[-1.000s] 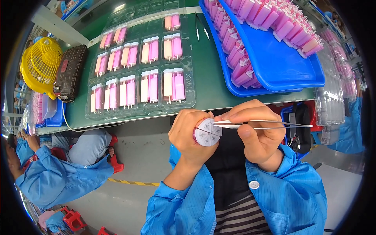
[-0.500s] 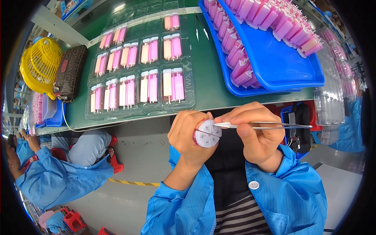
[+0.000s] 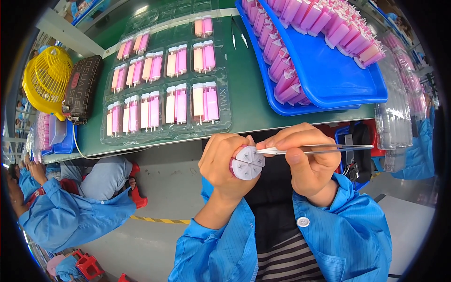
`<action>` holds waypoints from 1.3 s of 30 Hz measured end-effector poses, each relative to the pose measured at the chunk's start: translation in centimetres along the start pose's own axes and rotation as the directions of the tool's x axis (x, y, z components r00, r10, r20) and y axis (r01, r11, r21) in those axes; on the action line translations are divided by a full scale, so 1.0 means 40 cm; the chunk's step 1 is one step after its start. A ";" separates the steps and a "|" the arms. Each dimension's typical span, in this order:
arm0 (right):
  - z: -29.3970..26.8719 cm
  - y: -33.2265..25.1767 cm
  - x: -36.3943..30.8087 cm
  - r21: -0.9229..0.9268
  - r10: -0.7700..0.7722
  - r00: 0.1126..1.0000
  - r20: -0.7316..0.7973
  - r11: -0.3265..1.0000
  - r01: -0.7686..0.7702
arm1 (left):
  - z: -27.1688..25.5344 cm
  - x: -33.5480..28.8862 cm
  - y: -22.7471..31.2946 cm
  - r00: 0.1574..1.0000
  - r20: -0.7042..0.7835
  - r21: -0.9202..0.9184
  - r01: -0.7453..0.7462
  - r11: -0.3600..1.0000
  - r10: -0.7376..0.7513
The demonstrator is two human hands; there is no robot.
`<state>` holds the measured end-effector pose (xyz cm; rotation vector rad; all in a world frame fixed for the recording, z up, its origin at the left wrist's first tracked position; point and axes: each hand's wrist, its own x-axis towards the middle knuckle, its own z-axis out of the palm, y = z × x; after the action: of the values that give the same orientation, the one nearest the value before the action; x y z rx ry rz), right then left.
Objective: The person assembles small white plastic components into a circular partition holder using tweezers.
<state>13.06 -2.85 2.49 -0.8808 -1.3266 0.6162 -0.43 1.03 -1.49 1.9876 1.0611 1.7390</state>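
Note:
My left hand point(image 3: 219, 162) is wrapped round a bundle of pink tubes, their white wedge-shaped end caps point(image 3: 247, 170) facing up and together forming a disc. Most of the tubes' length is hidden in the fist. In my right hand point(image 3: 310, 164) a pair of silver tweezers point(image 3: 345, 148) is pinched, lying almost level. The tweezers' pale tips touch or hover just over the upper right edge of the caps; which of these I cannot tell. Both hands are in front of the table's near edge.
On the green table point(image 3: 249, 101), a clear blister tray point(image 3: 155, 134) holds pairs of cream and pink tubes. Stacked blue trays point(image 3: 319, 89) carry many pink tubes. Another pair of tweezers point(image 3: 240, 33) lies between. A yellow basket point(image 3: 44, 80) and dark pouch point(image 3: 82, 89) are left; a co-worker point(image 3: 70, 211) sits there.
The bundle in my left hand has shifted slightly left and down, its caps tilted a little differently. The tweezers stay at the caps' edge, still in my right hand.

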 end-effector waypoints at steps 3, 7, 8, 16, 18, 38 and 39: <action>0.002 0.003 -0.003 0.003 0.000 1.000 -0.011 1.000 0.000 | -0.001 0.001 -0.001 1.000 0.005 -0.004 0.003 1.000 -0.003; 0.004 0.002 0.000 -0.049 -0.005 1.000 -0.014 0.999 0.004 | 0.002 0.005 -0.003 0.999 0.002 0.006 -0.032 0.999 0.032; 0.003 0.002 0.002 -0.093 -0.005 1.000 -0.008 0.996 0.005 | 0.003 0.005 -0.003 0.999 0.002 0.005 -0.032 0.999 0.032; -0.001 -0.015 0.040 -0.238 -0.102 0.986 0.131 0.962 0.131 | 0.001 0.001 -0.014 0.997 0.024 0.080 -0.074 0.994 0.072; -0.004 -0.016 0.043 -0.263 -0.096 0.983 0.157 0.955 0.135 | 0.003 0.001 -0.015 0.998 0.027 0.061 -0.065 0.996 0.064; 0.002 -0.017 0.029 -0.197 -0.138 0.979 0.148 0.966 0.166 | -0.004 0.002 -0.006 1.000 0.005 -0.046 0.023 0.999 -0.023; 0.004 -0.019 0.030 -0.215 -0.157 0.975 0.159 0.958 0.190 | -0.005 0.003 -0.005 1.000 0.004 -0.048 0.030 0.998 -0.029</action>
<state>13.02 -2.25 3.78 -0.9061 -1.6077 0.3980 -0.71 1.20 -1.51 1.9359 1.0325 1.7287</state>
